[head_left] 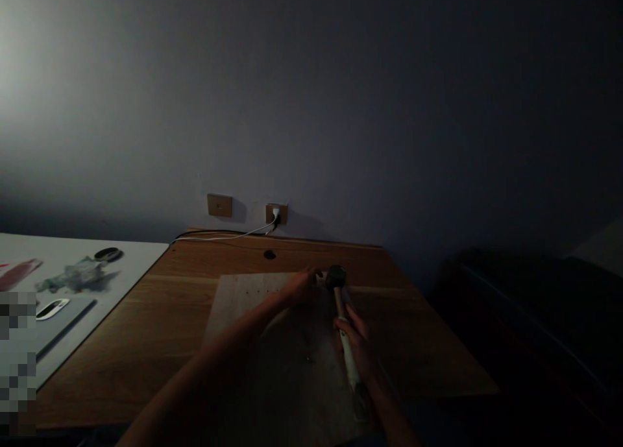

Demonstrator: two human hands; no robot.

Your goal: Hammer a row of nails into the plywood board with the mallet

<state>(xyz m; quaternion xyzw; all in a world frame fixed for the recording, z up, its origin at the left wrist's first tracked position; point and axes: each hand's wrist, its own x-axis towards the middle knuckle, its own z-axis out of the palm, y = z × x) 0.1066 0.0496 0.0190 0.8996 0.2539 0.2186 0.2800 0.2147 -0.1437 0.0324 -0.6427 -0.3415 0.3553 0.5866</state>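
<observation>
Two hands work over a brown wooden desk (160, 317) set against a dim grey wall (341, 109). On the desk lies a pale rectangular plywood board (243, 298), its surface marked with rows of small dark dots; we cannot tell whether these are holes or nail heads.

We judge the step in hand to be hammering at the board's far edge. Our right hand (357, 346) is closed around the light-coloured shaft of a hammer with a dark rounded head (335, 277), the head poised just above the far edge of the board. Our left hand (299, 288) rests on the board just beside the hammer head, fingers pinched together as if steadying a small item; the item itself is too small and dark to make out. The next move calls for a short, controlled stroke, with our left fingers kept out from under the head.

To the left stands a white table (141, 252) bearing small dark oval objects. A white cable (228, 237) runs to a wall socket (276, 213).
</observation>
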